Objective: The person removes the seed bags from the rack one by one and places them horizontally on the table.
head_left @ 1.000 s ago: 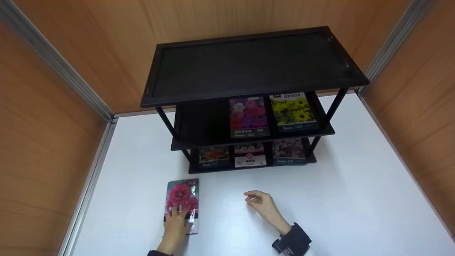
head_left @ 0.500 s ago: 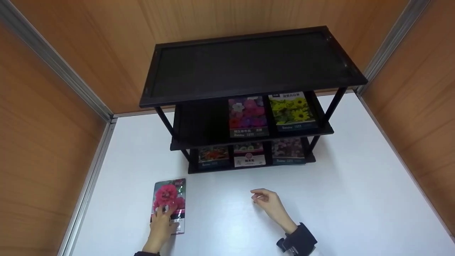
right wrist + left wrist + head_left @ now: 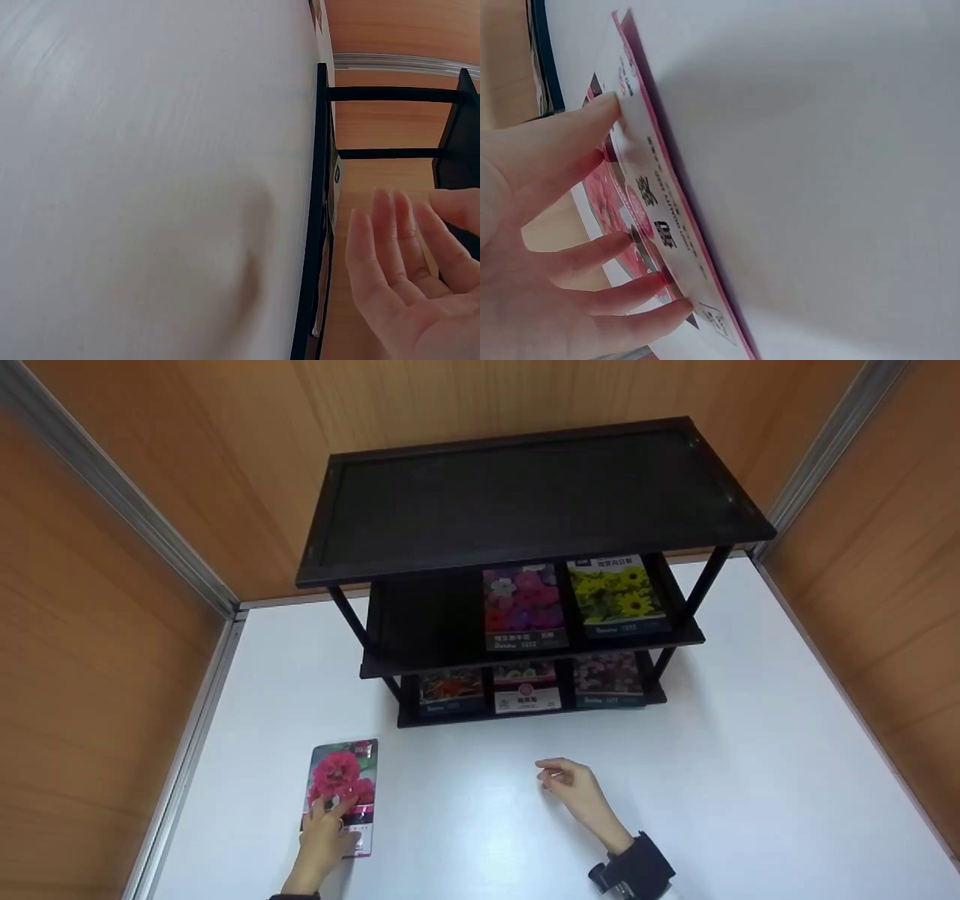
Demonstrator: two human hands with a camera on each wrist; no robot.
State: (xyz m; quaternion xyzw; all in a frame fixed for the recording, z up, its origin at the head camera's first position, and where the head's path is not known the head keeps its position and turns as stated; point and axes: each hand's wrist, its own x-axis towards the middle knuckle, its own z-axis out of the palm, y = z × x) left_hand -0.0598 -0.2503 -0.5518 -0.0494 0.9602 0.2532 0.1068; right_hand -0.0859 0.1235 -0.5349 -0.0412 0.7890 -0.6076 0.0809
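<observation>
Lengthwise, the flower packet (image 3: pixel 339 777) points nearly straight forward.

- A black three-tier rack (image 3: pixel 517 499) stands on a white desk (image 3: pixel 757 780), against the far side
- On its middle tier (image 3: pixel 427 622), a packet of pink and purple blooms (image 3: pixel 523 604) lies beside a yellow-flower packet (image 3: pixel 619 596) at right
- Along the bottom tier (image 3: pixel 488 717), partly hidden from above: an orange-flower packet (image 3: pixel 451 686), a white-labelled packet (image 3: pixel 527 699) and a pale-pink-flower packet (image 3: pixel 607 679)
- Wood-grain panels (image 3: pixel 480 397) rise on three sides, metal strips (image 3: pixel 124 495) lining their corners
</observation>
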